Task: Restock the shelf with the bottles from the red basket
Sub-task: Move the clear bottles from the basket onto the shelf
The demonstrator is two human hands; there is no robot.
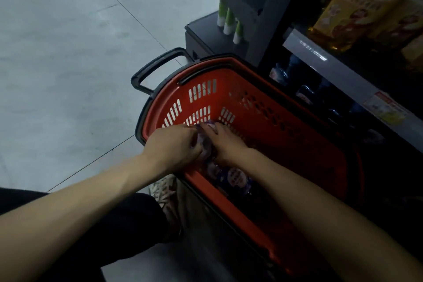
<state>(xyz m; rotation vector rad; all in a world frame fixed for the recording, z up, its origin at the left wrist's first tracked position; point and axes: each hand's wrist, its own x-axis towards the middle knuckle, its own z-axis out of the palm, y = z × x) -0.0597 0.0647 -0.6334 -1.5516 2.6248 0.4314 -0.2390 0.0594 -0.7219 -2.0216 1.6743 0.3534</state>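
Purple-labelled bottle (207, 142), gripped between left hand (174, 146), right hand (225, 144)

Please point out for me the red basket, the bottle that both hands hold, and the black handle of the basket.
red basket (263, 107): head view, inner far wall.
bottle (206, 144): head view, label between the hands.
black handle (158, 64): head view, top bar.

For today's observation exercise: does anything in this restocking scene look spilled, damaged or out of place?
Nothing stands out. Both hands grip a bottle inside the red basket; shelf goods stand upright.
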